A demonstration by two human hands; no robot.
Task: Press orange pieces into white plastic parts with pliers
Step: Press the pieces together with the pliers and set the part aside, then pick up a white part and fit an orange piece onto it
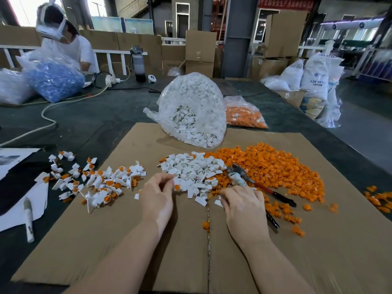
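Picking stock: the left hand (158, 193) pinches a white part (177, 186) at the white pile's (192, 169) near edge, while the right hand (244, 205), fingers curled, what they hold unclear, rests beside the pliers (259, 186); seating the orange piece (307, 207) squarely should precede squeezing.

A heap of small white plastic parts (192, 171) sits in the middle of the brown cardboard. They look like little cups with flat tabs. Right beside it, on the right, lies a much bigger heap of orange pieces (275, 166), and the two heaps touch. The pliers (257, 185) lie flat on the orange heap. Their metal nose points toward the white heap, and their red and black handles point away to the right. On the left lies a loose spread of joined parts (99, 181), white with orange pressed inside.
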